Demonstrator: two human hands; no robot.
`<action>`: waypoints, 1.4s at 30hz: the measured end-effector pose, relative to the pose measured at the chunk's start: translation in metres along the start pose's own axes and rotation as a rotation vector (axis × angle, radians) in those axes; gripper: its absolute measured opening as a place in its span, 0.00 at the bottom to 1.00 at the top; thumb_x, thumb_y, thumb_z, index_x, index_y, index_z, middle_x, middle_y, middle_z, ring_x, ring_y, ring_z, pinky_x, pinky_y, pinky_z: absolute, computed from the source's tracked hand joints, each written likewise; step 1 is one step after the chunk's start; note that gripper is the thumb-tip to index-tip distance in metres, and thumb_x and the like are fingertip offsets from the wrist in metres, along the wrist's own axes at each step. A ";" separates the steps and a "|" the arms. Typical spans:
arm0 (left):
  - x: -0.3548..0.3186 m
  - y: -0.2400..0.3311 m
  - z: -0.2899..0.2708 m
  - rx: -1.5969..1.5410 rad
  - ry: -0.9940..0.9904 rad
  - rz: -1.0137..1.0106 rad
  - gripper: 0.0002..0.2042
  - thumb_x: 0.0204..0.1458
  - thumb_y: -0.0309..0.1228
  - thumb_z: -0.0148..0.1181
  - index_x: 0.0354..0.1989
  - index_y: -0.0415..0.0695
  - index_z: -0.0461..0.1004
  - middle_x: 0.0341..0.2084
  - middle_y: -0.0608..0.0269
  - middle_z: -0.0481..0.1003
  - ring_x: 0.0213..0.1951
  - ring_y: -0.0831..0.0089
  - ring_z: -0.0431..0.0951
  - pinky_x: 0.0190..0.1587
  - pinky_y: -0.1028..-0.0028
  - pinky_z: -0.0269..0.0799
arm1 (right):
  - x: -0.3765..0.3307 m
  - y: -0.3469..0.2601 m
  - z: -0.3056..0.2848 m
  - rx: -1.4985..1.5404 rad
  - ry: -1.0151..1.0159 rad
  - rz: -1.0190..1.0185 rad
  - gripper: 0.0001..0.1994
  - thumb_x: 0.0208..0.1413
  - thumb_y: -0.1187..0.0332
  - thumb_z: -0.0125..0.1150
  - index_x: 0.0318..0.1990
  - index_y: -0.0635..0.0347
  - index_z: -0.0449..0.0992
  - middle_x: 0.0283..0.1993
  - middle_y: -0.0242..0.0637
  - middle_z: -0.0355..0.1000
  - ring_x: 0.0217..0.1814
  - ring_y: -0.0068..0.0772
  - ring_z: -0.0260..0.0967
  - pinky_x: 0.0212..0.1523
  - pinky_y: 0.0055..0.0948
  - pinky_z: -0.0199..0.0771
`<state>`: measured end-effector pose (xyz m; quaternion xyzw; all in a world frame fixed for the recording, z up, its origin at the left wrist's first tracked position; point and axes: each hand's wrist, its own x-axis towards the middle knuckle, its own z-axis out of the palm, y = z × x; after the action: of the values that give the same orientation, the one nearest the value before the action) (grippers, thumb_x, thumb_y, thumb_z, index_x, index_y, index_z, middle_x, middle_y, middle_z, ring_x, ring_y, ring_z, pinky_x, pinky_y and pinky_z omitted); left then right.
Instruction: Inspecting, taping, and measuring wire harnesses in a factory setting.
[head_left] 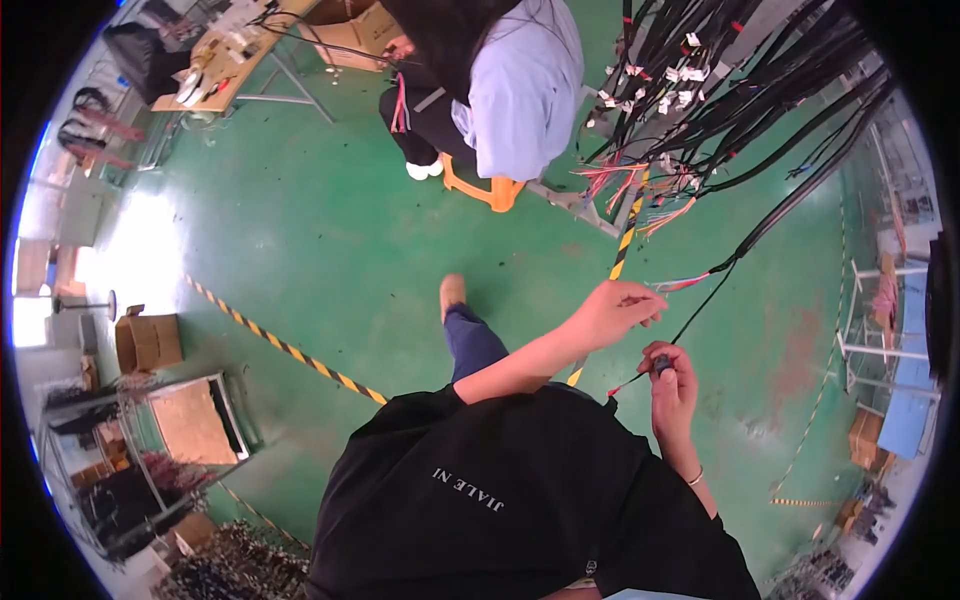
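Note:
My left hand [622,312] is held in front of me with its fingers curled in and the tips close together. Whatever may lie between those tips is too small to make out. Just beyond it are the loose pink, red and white wire ends [688,284] of a thick black cable [775,215]. A thin black cable [705,303] branches off that cable and runs down to my right hand [674,385]. The right fingers are closed round it, with a small dark piece [662,363] at the fingertips. A short red-tipped end [614,391] sticks out toward my shirt.
Many black cables with white tags [680,90] hang from a rack at the upper right. Ahead, a person in a light blue shirt [520,90] sits on an orange stool [500,193]. A workbench [235,65] stands far left, a metal cart [225,415] lower left.

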<state>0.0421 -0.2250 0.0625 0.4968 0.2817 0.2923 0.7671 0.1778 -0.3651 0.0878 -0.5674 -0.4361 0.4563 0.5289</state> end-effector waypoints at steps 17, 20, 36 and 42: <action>-0.051 0.039 0.040 0.303 0.097 -0.072 0.09 0.58 0.32 0.59 0.38 0.38 0.80 0.28 0.64 0.81 0.32 0.80 0.80 0.30 0.78 0.71 | -0.058 -0.008 0.003 -0.081 -0.235 -0.025 0.24 0.54 0.53 0.67 0.44 0.65 0.69 0.42 0.35 0.64 0.43 0.27 0.62 0.48 0.26 0.63; -0.041 0.035 0.032 0.175 0.034 -0.101 0.11 0.60 0.33 0.57 0.41 0.38 0.79 0.31 0.62 0.81 0.35 0.78 0.80 0.33 0.77 0.71 | -0.055 -0.009 0.009 -0.092 -0.181 -0.061 0.25 0.52 0.52 0.69 0.44 0.64 0.70 0.41 0.35 0.64 0.42 0.28 0.62 0.48 0.27 0.63; -0.016 0.054 0.159 -0.085 0.252 0.024 0.12 0.62 0.35 0.56 0.36 0.35 0.76 0.21 0.68 0.72 0.21 0.81 0.68 0.25 0.81 0.62 | -0.049 -0.019 -0.130 -0.275 -0.623 -0.235 0.29 0.40 0.45 0.76 0.41 0.58 0.74 0.56 0.40 0.64 0.48 0.33 0.67 0.53 0.37 0.64; -0.037 0.065 0.208 -0.191 0.321 0.082 0.08 0.62 0.31 0.56 0.36 0.38 0.76 0.19 0.76 0.65 0.21 0.88 0.59 0.22 0.84 0.50 | 0.075 -0.110 -0.196 -0.082 -0.689 -0.294 0.39 0.42 0.26 0.60 0.36 0.61 0.75 0.65 0.52 0.58 0.46 0.30 0.64 0.47 0.29 0.65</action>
<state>0.1566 -0.3547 0.2003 0.3796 0.3509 0.4245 0.7433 0.3831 -0.3250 0.1977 -0.3325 -0.6831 0.5218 0.3880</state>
